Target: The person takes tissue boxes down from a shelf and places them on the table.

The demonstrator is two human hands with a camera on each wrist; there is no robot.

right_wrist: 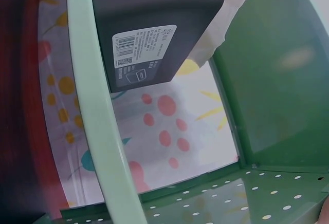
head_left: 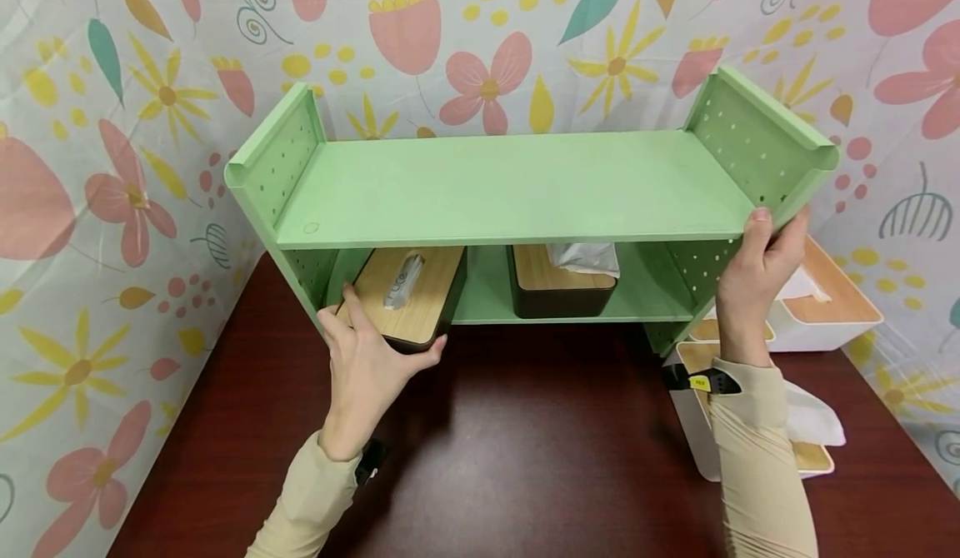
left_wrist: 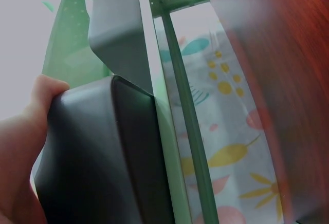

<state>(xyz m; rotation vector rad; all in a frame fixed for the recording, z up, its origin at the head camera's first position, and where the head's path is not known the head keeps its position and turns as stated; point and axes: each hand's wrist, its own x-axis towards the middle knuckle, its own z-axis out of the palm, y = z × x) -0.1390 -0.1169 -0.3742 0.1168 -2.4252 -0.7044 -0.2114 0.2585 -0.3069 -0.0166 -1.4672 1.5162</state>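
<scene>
My left hand (head_left: 366, 373) grips a black tissue box (head_left: 435, 279) with a wood-look lid, thumb at its near right corner and fingers over its left side. A small plastic piece with printed letters pokes from the lid slot. The box sits at the left of the lower shelf of a green two-tier rack (head_left: 495, 187). My right hand (head_left: 759, 279) holds the rack's right side panel near the upper shelf's front corner, thumb in front. A second black tissue box (head_left: 562, 301), a white tissue hanging from its lid, stands mid-shelf; the right wrist view shows its label (right_wrist: 144, 54).
White tissue boxes (head_left: 817, 331) with wood-look lids stand on the dark red-brown table (head_left: 517, 450) at the right, partly behind my right arm. Behind the rack hangs a flower-patterned cloth (head_left: 487, 42). The rack's upper shelf overhangs both black boxes.
</scene>
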